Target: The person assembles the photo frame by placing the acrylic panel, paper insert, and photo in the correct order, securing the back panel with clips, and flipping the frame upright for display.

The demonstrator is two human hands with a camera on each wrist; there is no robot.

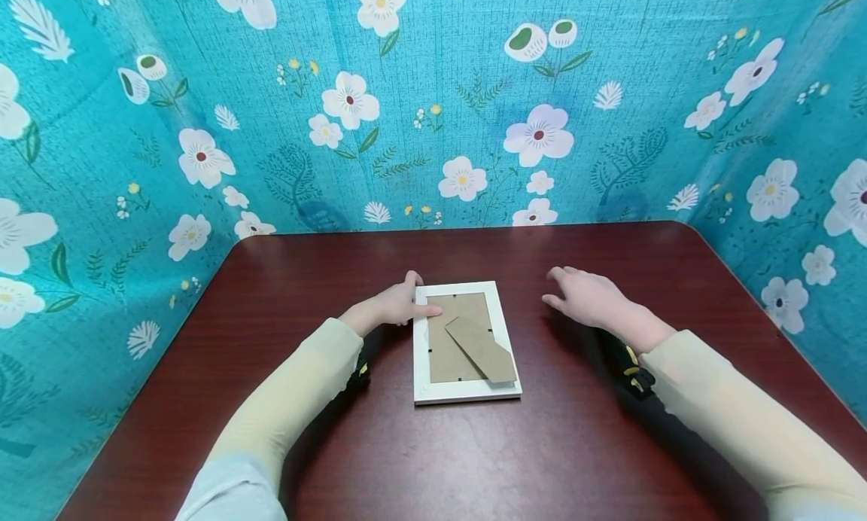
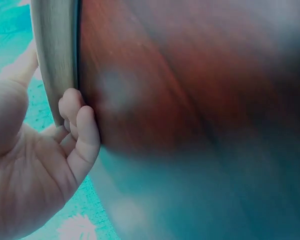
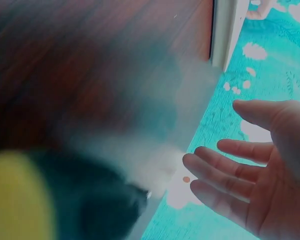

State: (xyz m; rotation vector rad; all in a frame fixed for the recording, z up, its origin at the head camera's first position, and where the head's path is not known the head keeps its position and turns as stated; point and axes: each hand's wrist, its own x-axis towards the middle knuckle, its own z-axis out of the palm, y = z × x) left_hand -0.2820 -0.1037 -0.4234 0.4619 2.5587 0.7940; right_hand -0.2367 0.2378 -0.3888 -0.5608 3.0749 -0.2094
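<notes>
A white picture frame [image 1: 421, 363] lies face down near the middle of the table, its brown backing board [image 1: 443, 355] and slanting stand leg [image 1: 482, 348] uppermost. My left hand [image 1: 398, 303] grips the frame's upper left side, thumb over the backing and the other fingers at the outer edge. In the left wrist view, curled fingers [image 2: 85, 135] meet the frame's side [image 2: 57, 60] near its lower edge. To the right of the frame, apart from it, my right hand [image 1: 588, 295] hovers with loosely extended fingers and holds nothing. The right wrist view shows those spread fingers [image 3: 225, 172] below the frame's edge [image 3: 225, 35].
The dark red-brown table [image 1: 576, 446] has rounded far corners. A turquoise flowered cloth [image 1: 433, 92] hangs behind it and along both sides. Dark wrist devices with yellow marks, such as the right strap [image 1: 635, 374], sit beneath both sleeves.
</notes>
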